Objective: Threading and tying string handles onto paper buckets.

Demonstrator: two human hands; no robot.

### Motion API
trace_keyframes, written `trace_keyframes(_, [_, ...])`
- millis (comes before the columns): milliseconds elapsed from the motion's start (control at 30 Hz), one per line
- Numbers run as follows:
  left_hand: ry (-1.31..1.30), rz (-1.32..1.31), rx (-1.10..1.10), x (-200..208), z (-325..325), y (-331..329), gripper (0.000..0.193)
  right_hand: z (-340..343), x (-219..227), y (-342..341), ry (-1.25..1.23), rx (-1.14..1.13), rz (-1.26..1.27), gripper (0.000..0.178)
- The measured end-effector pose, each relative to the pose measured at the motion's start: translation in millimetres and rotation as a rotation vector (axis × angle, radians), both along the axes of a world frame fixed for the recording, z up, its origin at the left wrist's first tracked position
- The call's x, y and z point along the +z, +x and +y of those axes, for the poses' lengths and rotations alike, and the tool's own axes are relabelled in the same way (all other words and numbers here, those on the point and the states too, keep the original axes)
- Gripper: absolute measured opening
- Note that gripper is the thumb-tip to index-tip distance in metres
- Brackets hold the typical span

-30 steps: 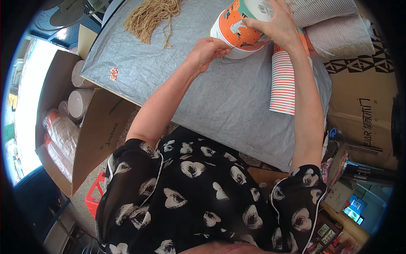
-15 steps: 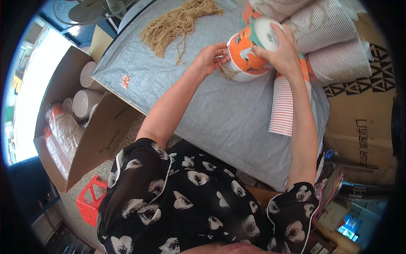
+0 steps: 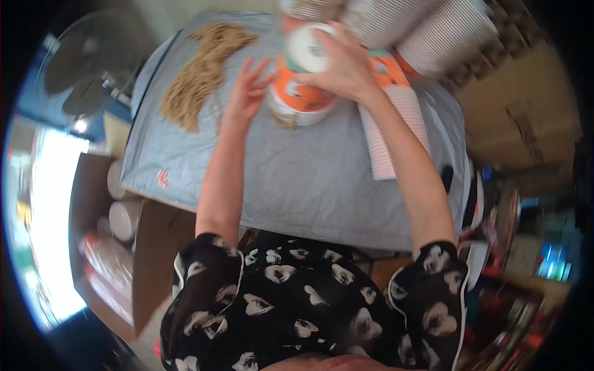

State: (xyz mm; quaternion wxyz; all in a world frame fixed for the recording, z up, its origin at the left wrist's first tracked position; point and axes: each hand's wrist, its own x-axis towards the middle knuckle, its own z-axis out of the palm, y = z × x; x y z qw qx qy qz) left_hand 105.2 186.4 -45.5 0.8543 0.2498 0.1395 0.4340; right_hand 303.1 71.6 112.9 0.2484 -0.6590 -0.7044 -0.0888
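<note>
My right hand (image 3: 345, 67) is closed round the upper part of an orange and green printed stack of paper cups (image 3: 300, 93). Its round white base faces up, and the fingers lie over the top. Tan string (image 3: 286, 120) shows near the white rims at the lower end. Just left of the stack, my left hand (image 3: 249, 93) is raised with its fingers spread, holding nothing. A long stack of paper cups with pink-striped rims (image 3: 396, 133) lies on the table beneath my right forearm.
A bundle of tan string (image 3: 198, 80) lies on the grey covered table (image 3: 297, 185). More cup stacks (image 3: 445, 34) are piled at the far right. A small patch of red and white bits (image 3: 163, 179) sits near the left edge. An open carton (image 3: 151, 260) with wrapped cups stands left.
My left hand has come away from the cups' lower rim and moved left, fingers spreading. My right hand still grips the stack. The whole view has shifted and turned.
</note>
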Motion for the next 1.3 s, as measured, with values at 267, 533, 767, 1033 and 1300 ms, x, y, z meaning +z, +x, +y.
trace_keyframes(267, [0.488, 0.292, 0.375, 86, -140, -35, 0.021, -138, 15, 38, 0.433, 0.080, 0.613, 0.044])
trace_keyframes(533, [0.389, -0.812, -0.144, 217, -319, -19, 0.014, -309, -81, 80, 0.389, -0.625, 1.274, 0.021])
trace_keyframes(767, [0.546, -0.958, -0.428, 210, -348, 13, 0.014, -270, -112, 67, 0.476, -0.391, 1.711, 0.027])
trace_keyframes(1033, [1.349, 0.607, 0.131, 126, -283, 137, 0.012, -267, -114, 66, 0.476, -0.256, 1.705, 0.022])
trace_keyframes(1300, [1.464, 0.730, 0.038, 95, -269, 168, 0.010, -263, -118, 58, 0.493, -0.306, 1.673, 0.014])
